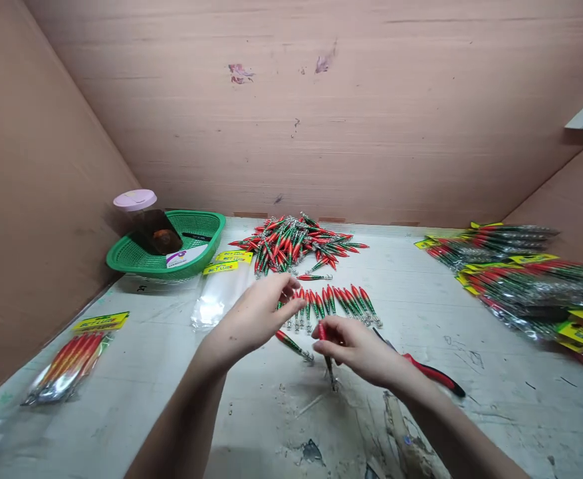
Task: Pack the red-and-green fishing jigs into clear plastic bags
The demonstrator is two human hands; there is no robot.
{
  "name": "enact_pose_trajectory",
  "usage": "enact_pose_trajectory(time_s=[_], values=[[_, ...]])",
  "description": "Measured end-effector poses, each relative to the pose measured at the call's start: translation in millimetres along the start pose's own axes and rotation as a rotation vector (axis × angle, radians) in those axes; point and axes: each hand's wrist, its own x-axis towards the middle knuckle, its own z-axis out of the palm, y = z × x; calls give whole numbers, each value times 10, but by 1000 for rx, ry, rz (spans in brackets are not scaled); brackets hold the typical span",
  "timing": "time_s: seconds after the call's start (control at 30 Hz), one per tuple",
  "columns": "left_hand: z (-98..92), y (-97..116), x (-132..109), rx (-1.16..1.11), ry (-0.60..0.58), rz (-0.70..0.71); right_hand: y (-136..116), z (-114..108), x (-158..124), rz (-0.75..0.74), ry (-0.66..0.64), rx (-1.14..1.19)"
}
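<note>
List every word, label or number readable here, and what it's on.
"BCT LURE": yellow headers of the clear bags beside the green basket; second letter uncertain.
Too small or blurred to read: the left packet's header; the right-hand packets' headers; the white card in the basket; dark marks below the basket; faint scrawl on the table.

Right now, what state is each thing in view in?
Left hand: open
Right hand: pinching the held lure
Held lure: hook end nearer the person
Loose lure: lying flat
Row: lures side by side
Pile: loosely heaped
Pliers: lying down
Cup: lidded
Basket: holding the cup
Clear bags: unfilled
Left pack: filled
Right packs: filled, heaped
</note>
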Motion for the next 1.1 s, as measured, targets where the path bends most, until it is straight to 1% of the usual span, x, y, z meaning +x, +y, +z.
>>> enact_pose_trajectory(time_s=[0.07, 0.17, 0.27, 0.33, 0.4, 0.43, 0.47, 0.5, 0.57, 0.67, 0.7, 0.73, 0.8, 0.87, 0.97, 1.1], values=[[-134, 118, -118, 32, 156, 58, -203, 113, 142, -1, 25, -159], [-332, 276, -315, 82, 301, 116, -466, 334, 370, 39, 37, -316], [-502, 362, -484, 150, 380, 99, -636, 584, 492, 83, -2, -435], [-585, 382, -559, 198, 415, 70, -705, 725, 483, 98, -25, -473], [-636, 384, -599, 242, 444, 50, -723, 772, 420, 108, -28, -476], [-650, 380, -608, 266, 457, 51, -701, 736, 378, 117, -21, -469], [-659, 373, -611, 295, 460, 51, -649, 650, 334, 130, -10, -457], [-665, 363, -610, 328, 457, 51, -564, 514, 289, 152, 6, -443], [-670, 335, -604, 394, 459, 62, -293, 114, 202, 234, 54, -419], [-667, 289, -590, 472, 477, 88, 260, -568, 116, 457, 151, -411], [-658, 278, -582, 486, 482, 101, 440, -745, 110, 523, 165, -403], [-645, 272, -571, 494, 481, 113, 601, -875, 116, 573, 162, -384], [-605, 275, -540, 488, 463, 145, 845, -995, 156, 632, 130, -322], [-552, 292, -504, 464, 417, 181, 987, -986, 206, 647, 93, -244], [-484, 311, -458, 438, 335, 231, 1085, -933, 238, 636, 57, -131], [-453, 309, -429, 449, 304, 245, 1191, -997, 206, 626, 51, -22]])
